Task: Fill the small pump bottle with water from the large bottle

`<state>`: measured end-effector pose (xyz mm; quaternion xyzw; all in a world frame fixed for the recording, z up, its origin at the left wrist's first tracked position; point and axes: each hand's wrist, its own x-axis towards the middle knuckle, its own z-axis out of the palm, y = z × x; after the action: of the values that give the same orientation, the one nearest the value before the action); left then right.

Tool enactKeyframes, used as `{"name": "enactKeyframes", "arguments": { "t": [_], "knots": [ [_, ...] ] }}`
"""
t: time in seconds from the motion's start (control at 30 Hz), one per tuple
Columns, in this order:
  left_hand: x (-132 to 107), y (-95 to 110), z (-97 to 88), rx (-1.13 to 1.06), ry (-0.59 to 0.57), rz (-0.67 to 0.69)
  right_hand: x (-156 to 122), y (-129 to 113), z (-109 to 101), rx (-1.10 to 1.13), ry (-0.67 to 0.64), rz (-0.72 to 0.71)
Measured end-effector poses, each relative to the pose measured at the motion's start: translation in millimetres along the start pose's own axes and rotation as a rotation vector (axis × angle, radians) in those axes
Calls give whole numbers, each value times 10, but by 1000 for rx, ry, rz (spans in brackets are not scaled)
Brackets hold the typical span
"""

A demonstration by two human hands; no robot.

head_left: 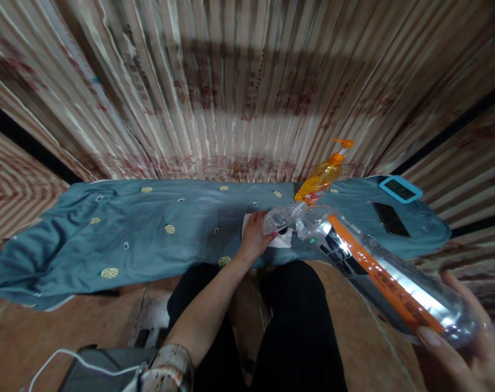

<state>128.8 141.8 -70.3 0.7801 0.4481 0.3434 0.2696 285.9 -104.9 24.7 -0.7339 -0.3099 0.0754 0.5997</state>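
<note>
The right hand is gripping the large bottle near its base, neck tilting over the desk; the left hand is gripping the small clear bottle beside that neck; misaligned mouths could be causing spillage onto the white tissue

It looks like a home: flowered curtains hang on the far side, with a pineapple-print cloth before them and a brown tiled floor nearer.
</note>
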Motion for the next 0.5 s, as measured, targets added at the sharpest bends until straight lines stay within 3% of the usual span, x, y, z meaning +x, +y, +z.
{"name": "enactKeyframes", "arguments": {
  "t": [0.5],
  "knots": [
    [-4,14,-14,-3,-1,7,17,6,8,66,23,28]
  ]
}}
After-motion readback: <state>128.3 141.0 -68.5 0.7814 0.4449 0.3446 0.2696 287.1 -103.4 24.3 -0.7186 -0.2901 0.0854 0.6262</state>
